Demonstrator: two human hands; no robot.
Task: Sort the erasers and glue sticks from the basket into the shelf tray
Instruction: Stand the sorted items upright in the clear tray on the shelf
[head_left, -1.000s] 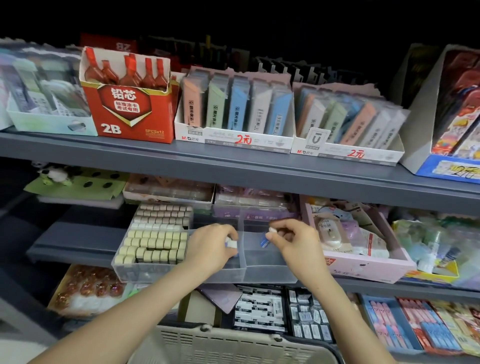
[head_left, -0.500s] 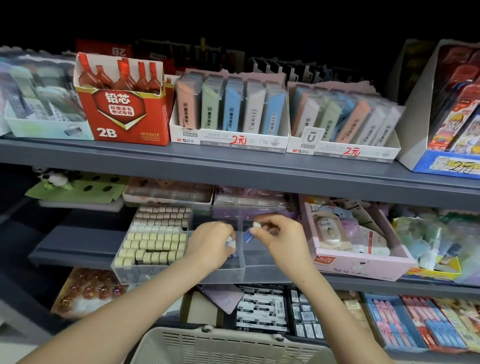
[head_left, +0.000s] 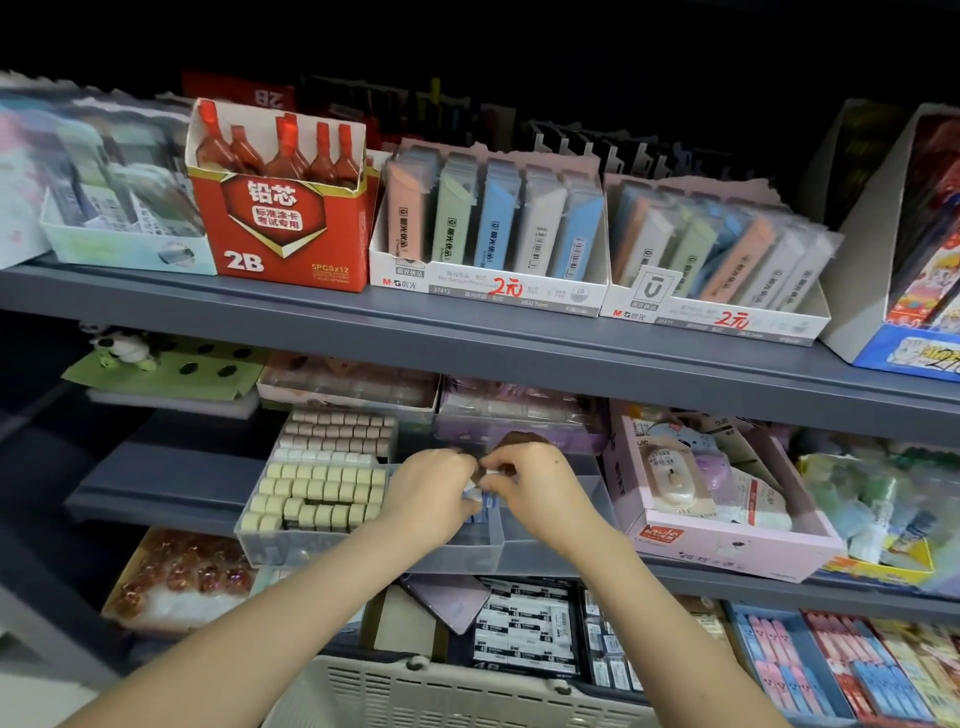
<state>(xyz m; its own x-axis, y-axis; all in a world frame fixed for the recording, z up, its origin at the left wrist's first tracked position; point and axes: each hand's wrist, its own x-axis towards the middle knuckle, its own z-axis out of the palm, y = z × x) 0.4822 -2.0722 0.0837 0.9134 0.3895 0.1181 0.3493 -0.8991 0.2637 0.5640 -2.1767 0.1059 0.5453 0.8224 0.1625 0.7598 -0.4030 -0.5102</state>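
Left hand (head_left: 431, 493) curled its fingers round a small white eraser (head_left: 471, 489) over the middle compartment of the clear shelf tray (head_left: 467, 558), just right of the compartment packed with rows of erasers (head_left: 322, 483). Fingertips meeting it, the right hand (head_left: 535, 491) pinched a blue-and-white piece (head_left: 488, 504) over the same compartment; whether that was an eraser or a glue stick could not be told. Below both forearms, the basket (head_left: 447, 691) sat at the bottom edge.

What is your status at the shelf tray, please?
Left hand pinching white item, right hand pinching blue item, together over the tray. Erasers line its left compartment. Nothing blocking.
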